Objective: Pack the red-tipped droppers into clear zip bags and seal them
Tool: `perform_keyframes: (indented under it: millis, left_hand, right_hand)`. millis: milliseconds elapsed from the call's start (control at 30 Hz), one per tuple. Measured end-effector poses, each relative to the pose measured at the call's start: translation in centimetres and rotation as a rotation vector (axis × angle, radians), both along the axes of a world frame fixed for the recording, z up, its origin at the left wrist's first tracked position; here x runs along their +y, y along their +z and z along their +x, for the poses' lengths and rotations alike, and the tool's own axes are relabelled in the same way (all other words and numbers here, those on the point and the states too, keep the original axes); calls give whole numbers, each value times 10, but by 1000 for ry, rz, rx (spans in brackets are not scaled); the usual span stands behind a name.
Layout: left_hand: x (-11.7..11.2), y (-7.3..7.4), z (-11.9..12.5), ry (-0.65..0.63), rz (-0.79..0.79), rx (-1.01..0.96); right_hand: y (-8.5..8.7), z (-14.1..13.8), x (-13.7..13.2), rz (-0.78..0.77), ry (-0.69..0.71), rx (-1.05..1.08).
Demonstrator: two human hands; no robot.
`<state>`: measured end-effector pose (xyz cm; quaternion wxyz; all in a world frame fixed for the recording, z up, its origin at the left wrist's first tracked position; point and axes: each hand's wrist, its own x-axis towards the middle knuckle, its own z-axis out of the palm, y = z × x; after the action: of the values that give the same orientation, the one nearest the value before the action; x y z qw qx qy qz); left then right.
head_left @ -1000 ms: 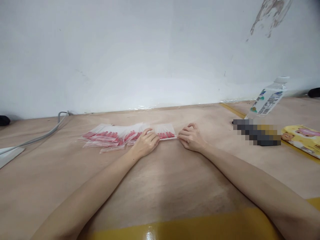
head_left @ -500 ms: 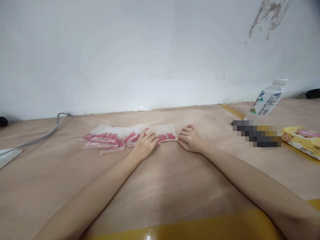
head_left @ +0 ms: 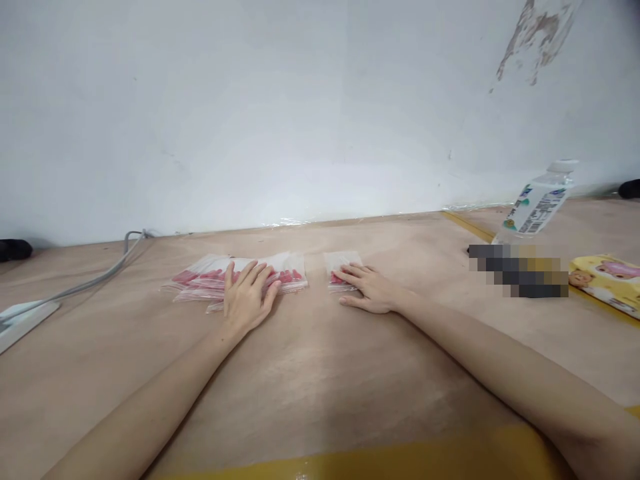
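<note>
Several clear zip bags (head_left: 200, 280) with small red pieces inside lie overlapping on the table, left of the middle. My left hand (head_left: 246, 293) rests flat over the right part of this pile, fingers spread. To the right, apart from the pile, lies a single zip bag (head_left: 341, 259), also with red pieces in it. My right hand (head_left: 373, 290) lies on that bag's right side with fingers stretched out, covering part of it. What exactly the red pieces are is too small to tell.
A tilted clear plastic bottle (head_left: 537, 203) stands at the right, behind a pixelated dark object (head_left: 517, 270). Beside them is a yellow printed packet (head_left: 607, 280). A grey cable (head_left: 105, 277) runs to a white flat object (head_left: 30, 323) at the left. The wall (head_left: 320, 120) bounds the back.
My left hand has left the single bag and moved left onto the pile, its fingers opening. My right hand has shifted slightly left and flattened over the single bag.
</note>
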<state>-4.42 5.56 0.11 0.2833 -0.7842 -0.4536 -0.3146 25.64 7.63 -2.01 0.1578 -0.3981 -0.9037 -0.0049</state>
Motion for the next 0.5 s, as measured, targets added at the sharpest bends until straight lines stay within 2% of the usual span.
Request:
perform_keyframes:
  millis: [100, 200, 267, 367, 500]
  left_hand:
    - [2, 2, -3, 5, -69, 48]
    - [5, 2, -6, 65, -95, 74]
    - [9, 4, -9, 96, -106, 77]
    - [18, 12, -5, 130, -78, 68]
    - [30, 23, 26, 119, -43, 82]
  right_hand:
    - [-1, 45, 2, -31, -78, 17]
    - [-3, 91, 1, -27, -146, 46]
    - [-5, 112, -1, -10, -171, 59]
    - [-6, 120, -2, 86, -184, 85]
    - [-3, 94, -6, 322, -180, 171]
